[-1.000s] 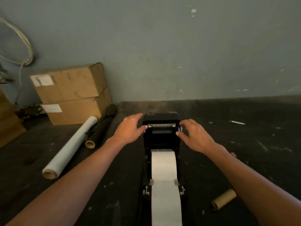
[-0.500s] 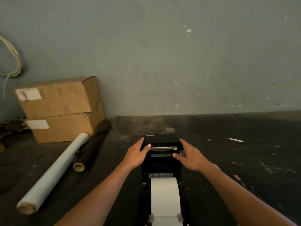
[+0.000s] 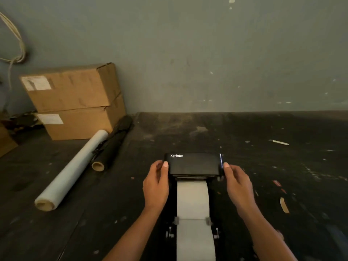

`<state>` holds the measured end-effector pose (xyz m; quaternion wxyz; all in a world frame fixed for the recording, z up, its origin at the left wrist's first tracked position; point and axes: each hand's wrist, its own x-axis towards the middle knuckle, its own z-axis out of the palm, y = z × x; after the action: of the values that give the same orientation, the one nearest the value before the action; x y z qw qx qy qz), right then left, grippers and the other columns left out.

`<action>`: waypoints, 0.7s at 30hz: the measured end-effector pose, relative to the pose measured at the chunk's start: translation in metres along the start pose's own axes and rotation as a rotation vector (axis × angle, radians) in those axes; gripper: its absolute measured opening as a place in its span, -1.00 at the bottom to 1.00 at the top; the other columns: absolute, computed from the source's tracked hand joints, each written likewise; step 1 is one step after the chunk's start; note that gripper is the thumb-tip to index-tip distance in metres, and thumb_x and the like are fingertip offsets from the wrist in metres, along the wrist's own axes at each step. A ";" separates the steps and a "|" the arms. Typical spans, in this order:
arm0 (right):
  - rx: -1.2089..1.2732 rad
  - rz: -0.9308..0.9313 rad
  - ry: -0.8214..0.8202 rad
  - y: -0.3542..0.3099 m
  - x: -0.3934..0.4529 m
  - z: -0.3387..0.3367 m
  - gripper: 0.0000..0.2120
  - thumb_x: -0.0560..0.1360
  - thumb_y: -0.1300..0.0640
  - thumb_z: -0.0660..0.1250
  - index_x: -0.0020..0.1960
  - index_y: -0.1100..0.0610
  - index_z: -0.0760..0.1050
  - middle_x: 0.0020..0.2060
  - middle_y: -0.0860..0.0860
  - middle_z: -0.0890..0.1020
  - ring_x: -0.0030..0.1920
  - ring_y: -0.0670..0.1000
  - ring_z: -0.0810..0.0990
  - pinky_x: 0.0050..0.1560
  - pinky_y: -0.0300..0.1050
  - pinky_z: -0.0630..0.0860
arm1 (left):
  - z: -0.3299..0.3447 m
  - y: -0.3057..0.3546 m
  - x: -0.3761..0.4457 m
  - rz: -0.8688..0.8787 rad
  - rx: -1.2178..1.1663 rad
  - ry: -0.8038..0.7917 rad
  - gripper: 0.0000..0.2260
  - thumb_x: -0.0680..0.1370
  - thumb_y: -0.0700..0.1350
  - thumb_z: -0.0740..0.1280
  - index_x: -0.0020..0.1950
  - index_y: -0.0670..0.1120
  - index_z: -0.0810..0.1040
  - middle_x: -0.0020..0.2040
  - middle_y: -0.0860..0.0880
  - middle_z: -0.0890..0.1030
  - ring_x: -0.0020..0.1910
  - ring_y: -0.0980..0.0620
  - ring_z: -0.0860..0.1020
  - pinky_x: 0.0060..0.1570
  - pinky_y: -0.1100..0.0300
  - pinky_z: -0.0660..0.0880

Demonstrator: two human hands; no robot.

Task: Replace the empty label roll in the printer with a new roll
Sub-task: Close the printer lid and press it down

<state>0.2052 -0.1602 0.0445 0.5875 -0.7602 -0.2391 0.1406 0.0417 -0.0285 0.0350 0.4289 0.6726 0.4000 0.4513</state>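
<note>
A black label printer (image 3: 194,163) marked "Xprinter" sits in the middle of the dark table, its lid lying flat and closed. A wide white label strip (image 3: 193,202) runs from under the lid toward me, through two grey guides, down to the bottom edge of the view. My left hand (image 3: 156,183) rests against the lid's left side, thumb at its corner. My right hand (image 3: 236,182) touches the lid's right side the same way. The roll that feeds the strip lies out of view below.
Two stacked cardboard boxes (image 3: 75,100) stand at the back left against the wall. A white film roll (image 3: 72,171) and a black roll (image 3: 113,146) lie beside them. A small white stick (image 3: 279,142) lies far right. Scraps (image 3: 283,204) dot the dark table (image 3: 282,166).
The printer lid has come down from raised to flat over the strip, both hands moving with it. The view has tilted, and the cardboard core at the right has dropped out of view.
</note>
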 end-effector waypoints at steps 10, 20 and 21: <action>-0.033 0.121 -0.002 0.052 -0.070 0.004 -0.55 0.52 -0.16 0.15 0.25 0.10 0.46 0.03 0.05 0.60 0.06 0.02 0.57 0.12 0.13 0.53 | -0.023 -0.028 -0.083 -0.229 -0.175 -0.094 -0.83 0.41 0.19 0.31 -0.01 0.30 0.51 -0.11 0.47 0.60 -0.03 0.44 0.55 -0.22 0.54 0.46; -0.243 0.158 -0.155 0.058 -0.061 -0.003 -0.53 0.54 -0.10 0.20 0.38 0.08 0.35 0.05 -0.01 0.58 -0.02 -0.10 0.57 -0.12 -0.19 0.48 | -0.030 -0.057 -0.080 -0.253 0.046 -0.182 -0.81 0.47 0.09 0.39 0.03 0.32 0.49 -0.01 0.31 0.55 0.02 0.46 0.49 -0.16 0.54 0.44; -0.256 0.135 -0.184 0.052 -0.056 -0.002 -0.50 0.54 -0.11 0.19 0.42 0.07 0.30 0.16 0.03 0.56 0.09 -0.06 0.54 -0.03 -0.16 0.49 | -0.028 -0.056 -0.069 -0.267 0.076 -0.244 -0.72 0.46 0.16 0.37 0.16 0.28 0.48 0.12 0.25 0.54 0.11 0.39 0.48 -0.03 0.45 0.45</action>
<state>0.1694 -0.2012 -0.0092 0.4509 -0.8271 -0.2560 0.2170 -0.0123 -0.0685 -0.0294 0.5044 0.6791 0.4475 0.2900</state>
